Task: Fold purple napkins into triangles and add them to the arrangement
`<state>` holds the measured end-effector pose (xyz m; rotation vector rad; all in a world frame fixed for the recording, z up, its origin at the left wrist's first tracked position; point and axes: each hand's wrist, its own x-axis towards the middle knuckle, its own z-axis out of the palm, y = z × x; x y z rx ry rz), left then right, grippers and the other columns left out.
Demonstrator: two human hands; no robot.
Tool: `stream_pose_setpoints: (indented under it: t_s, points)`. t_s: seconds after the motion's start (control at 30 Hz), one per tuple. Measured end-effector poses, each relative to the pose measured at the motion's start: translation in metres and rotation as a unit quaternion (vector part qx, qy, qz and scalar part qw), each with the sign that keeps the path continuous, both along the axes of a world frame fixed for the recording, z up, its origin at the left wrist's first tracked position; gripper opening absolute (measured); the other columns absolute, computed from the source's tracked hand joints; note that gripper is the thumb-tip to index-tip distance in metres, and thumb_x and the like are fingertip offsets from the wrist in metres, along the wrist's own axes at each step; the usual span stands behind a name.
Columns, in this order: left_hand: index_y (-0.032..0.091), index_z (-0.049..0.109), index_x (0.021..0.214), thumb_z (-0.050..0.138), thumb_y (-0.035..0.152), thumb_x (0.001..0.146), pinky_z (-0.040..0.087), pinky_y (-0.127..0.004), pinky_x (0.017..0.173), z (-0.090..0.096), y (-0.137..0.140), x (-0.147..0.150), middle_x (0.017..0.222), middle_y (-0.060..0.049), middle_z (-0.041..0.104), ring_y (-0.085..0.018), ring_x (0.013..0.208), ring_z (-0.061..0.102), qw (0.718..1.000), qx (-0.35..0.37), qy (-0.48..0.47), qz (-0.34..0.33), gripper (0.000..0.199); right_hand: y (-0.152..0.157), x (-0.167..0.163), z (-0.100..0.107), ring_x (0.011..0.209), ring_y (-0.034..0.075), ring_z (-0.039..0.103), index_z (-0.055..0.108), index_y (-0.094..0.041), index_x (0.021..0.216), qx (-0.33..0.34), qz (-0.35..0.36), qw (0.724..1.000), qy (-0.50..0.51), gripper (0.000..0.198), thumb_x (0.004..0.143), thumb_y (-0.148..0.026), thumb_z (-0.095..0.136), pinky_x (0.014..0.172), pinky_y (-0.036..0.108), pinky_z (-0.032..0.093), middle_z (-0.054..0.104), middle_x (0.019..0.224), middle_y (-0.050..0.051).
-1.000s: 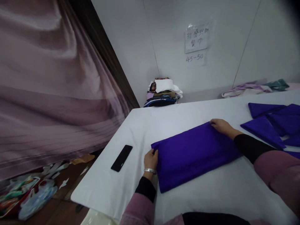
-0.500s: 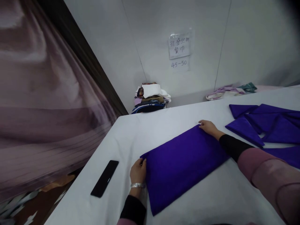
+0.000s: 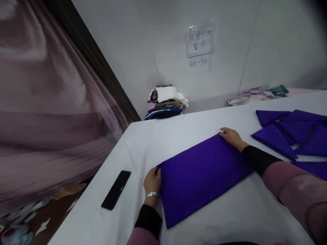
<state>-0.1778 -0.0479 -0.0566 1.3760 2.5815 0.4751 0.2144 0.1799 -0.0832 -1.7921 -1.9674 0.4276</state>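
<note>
A purple cloth napkin point(image 3: 201, 173), folded into a rectangle, lies flat on the white-covered table point(image 3: 143, 146). My left hand point(image 3: 152, 182), with a bracelet at the wrist, pinches the napkin's far left corner between thumb and fingers. At the far right corner my right hand point(image 3: 231, 137) grips the edge, thumb on the near side. The far edge runs straight between both hands. The near edge rests on the table, a little slanted.
Several folded purple napkins point(image 3: 274, 139) lie at the right. A black phone point(image 3: 116, 190) is left of my left hand. Beyond the table's far edge stand a stack of folded clothes point(image 3: 166, 102) and more cloth point(image 3: 251, 97). A pink curtain point(image 3: 51, 119) hangs at the left.
The corner at my left hand, which was slightly raised and creased, now looks flatter and aligned. Both hands keep their hold. The whole view has shifted slightly.
</note>
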Motion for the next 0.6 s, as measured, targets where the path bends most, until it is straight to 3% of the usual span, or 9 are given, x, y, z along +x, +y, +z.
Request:
stream_pose_setpoints:
  t_s: [0.3,0.37,0.53,0.6]
  points:
    - [0.019,0.064,0.094,0.05,0.028,0.083,0.042,-0.028,0.075,0.002,-0.003,0.01,0.096,-0.006,0.066,-0.019,0.091,0.06,0.999,0.035,-0.005,0.009,0.019,-0.007,0.001,0.004,0.08,0.021,0.057,0.058,-0.015,0.113,-0.015,-0.013,1.0,-0.025,0.041,0.079,-0.035,0.048,0.069,0.028,0.039,0.066,0.09,0.008]
    - [0.021,0.064,0.094,0.052,0.029,0.083,0.041,-0.026,0.075,0.001,-0.005,0.012,0.094,-0.003,0.067,-0.017,0.09,0.06,0.999,0.038,-0.006,0.012,0.018,-0.003,0.005,-0.001,0.08,0.023,0.057,0.057,-0.013,0.114,-0.029,-0.005,0.999,-0.032,0.044,0.078,-0.038,0.048,0.068,0.031,0.039,0.066,0.091,0.011]
    - [0.022,0.064,0.089,0.055,0.031,0.082,0.041,-0.025,0.073,-0.006,-0.009,0.012,0.089,-0.001,0.067,-0.016,0.086,0.059,0.999,0.042,-0.006,0.024,0.015,0.019,0.018,-0.024,0.075,0.024,0.059,0.059,-0.021,0.108,-0.038,-0.012,0.998,-0.045,0.043,0.073,-0.044,0.051,0.064,0.034,0.041,0.068,0.092,0.011]
    - [0.022,0.064,0.088,0.055,0.031,0.083,0.04,-0.025,0.072,-0.008,-0.009,0.013,0.088,-0.002,0.066,-0.016,0.085,0.059,0.999,0.044,-0.006,0.027,0.015,0.023,0.021,-0.031,0.071,0.023,0.059,0.06,-0.024,0.105,0.008,-0.004,0.996,-0.09,0.041,0.072,-0.047,0.05,0.061,0.034,0.041,0.069,0.087,0.01]
